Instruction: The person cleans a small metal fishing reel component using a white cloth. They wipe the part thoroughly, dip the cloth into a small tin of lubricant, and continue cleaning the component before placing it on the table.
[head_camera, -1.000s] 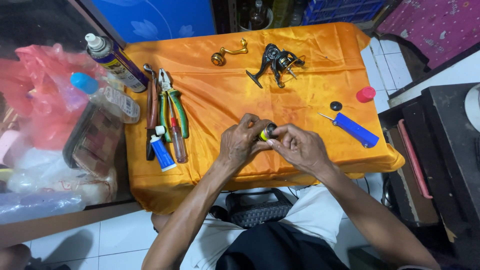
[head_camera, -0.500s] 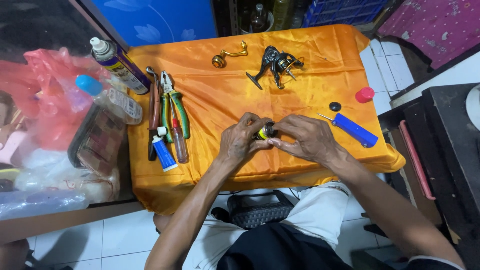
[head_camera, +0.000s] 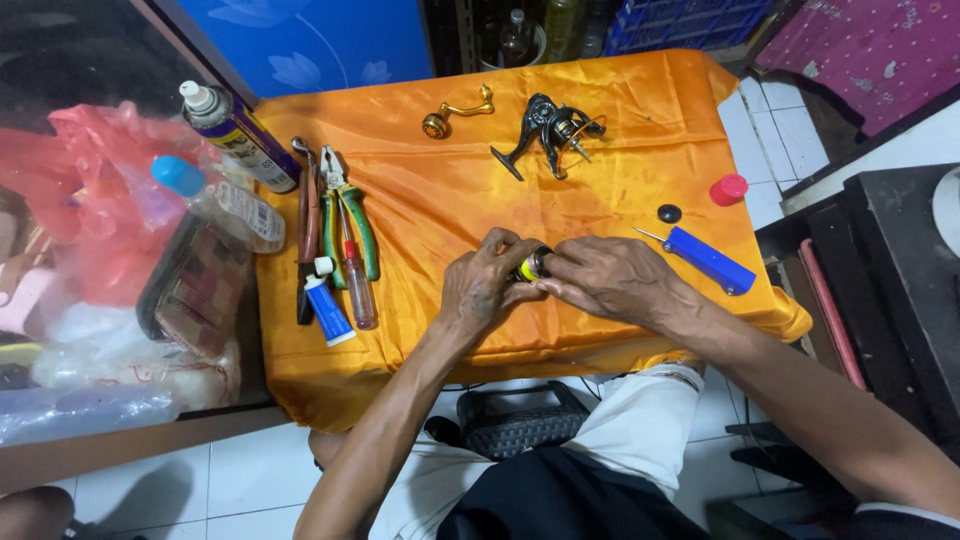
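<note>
A small round black and yellow part (head_camera: 531, 266), likely a reel spool, is gripped between both hands over the orange cloth (head_camera: 440, 200). My left hand (head_camera: 485, 285) holds its left side, and my right hand (head_camera: 605, 278) closes over its right side. Most of the part is hidden by fingers. A black fishing reel body (head_camera: 550, 130) lies at the far middle of the cloth. A gold reel handle (head_camera: 455, 112) rests to its left.
Pliers with green grips (head_camera: 345, 215), a screwdriver (head_camera: 355, 275) and a small blue tube (head_camera: 325, 305) lie at the left. A blue-handled tool (head_camera: 705, 258), a black cap (head_camera: 669, 213) and a red cap (head_camera: 730, 188) lie at the right. A spray can (head_camera: 235, 125) and a bottle (head_camera: 215, 205) stand beyond the left edge.
Both hands stay closed on the small part in the same spot, with only slight finger shifts. The camera view has drifted a little.
</note>
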